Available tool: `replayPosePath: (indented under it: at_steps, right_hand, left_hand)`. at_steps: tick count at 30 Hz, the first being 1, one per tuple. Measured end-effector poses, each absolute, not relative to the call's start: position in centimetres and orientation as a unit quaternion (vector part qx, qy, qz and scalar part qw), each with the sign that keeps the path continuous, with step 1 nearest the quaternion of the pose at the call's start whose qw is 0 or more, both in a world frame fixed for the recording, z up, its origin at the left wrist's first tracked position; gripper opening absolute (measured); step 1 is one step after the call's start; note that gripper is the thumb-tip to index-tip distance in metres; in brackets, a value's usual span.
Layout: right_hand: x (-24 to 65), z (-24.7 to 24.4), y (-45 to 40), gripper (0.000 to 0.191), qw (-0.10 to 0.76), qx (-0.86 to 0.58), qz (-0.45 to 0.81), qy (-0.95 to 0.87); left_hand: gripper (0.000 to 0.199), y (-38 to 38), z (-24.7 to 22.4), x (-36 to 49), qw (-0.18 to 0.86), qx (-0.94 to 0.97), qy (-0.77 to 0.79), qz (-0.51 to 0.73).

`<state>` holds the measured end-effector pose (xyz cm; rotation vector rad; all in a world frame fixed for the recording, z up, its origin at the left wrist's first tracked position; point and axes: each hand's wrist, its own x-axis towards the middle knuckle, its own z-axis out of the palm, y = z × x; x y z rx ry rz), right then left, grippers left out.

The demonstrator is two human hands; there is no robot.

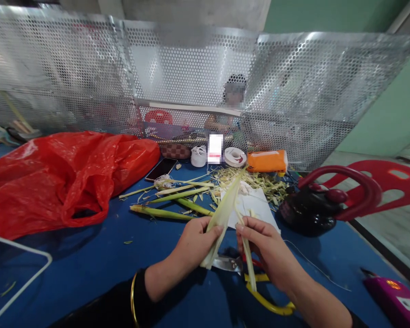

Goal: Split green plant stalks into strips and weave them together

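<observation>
My left hand (201, 239) pinches a broad, pale green plant leaf (225, 202), its lower end poking out below the thumb. In my right hand (261, 239) is a narrow pale strip (248, 266) of the same material, gripped between thumb and fingers. The two pieces run up close together and seem to meet near the tip. Under my hands lie scissors or shears with a metal blade (227, 263) and a yellow handle (271, 306), partly covered by the right hand and the strip. Several green stalks (164, 212) rest just beyond my left hand.
A red plastic bag (68, 177) fills the left. Behind are a phone (161, 169), a white spool (235, 156), an orange packet (267, 161) and plant scraps (259, 182) beside white paper (254, 207). A dark kettle (309, 209) stands right, near a purple object (392, 296). Perforated metal panels (191, 68) border the table.
</observation>
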<state>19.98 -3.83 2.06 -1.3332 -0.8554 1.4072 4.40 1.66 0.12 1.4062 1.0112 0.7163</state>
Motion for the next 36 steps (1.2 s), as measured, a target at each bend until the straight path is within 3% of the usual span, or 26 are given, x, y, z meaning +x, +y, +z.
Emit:
replayPosePath:
  at_steps: [11,18,21,25,36]
  right_hand:
    - [20.5,1.6,-3.2,0.036,0.547,-0.568,0.444,-0.424]
    - [19.9,0.6,-3.3,0.042,0.505,-0.559,0.498,-0.429]
    - [19.6,0.9,-3.5,0.041,0.498,-0.553,0.521,-0.418]
    - [19.4,1.9,-4.0,0.036,0.500,-0.548,0.553,-0.380]
    - [19.7,3.0,-4.7,0.028,0.528,-0.481,0.611,-0.342]
  left_hand:
    - [0.026,0.9,0.5,4.5,0.613,0.628,0.403,0.258]
    - [0.027,1.0,0.4,4.8,0.640,0.599,0.375,0.302]
    - [0.023,0.8,0.8,4.7,0.593,0.622,0.402,0.316]
    - [0.021,1.0,1.2,4.5,0.549,0.641,0.427,0.325]
    - [0.023,2.0,0.2,4.3,0.547,0.617,0.447,0.347]
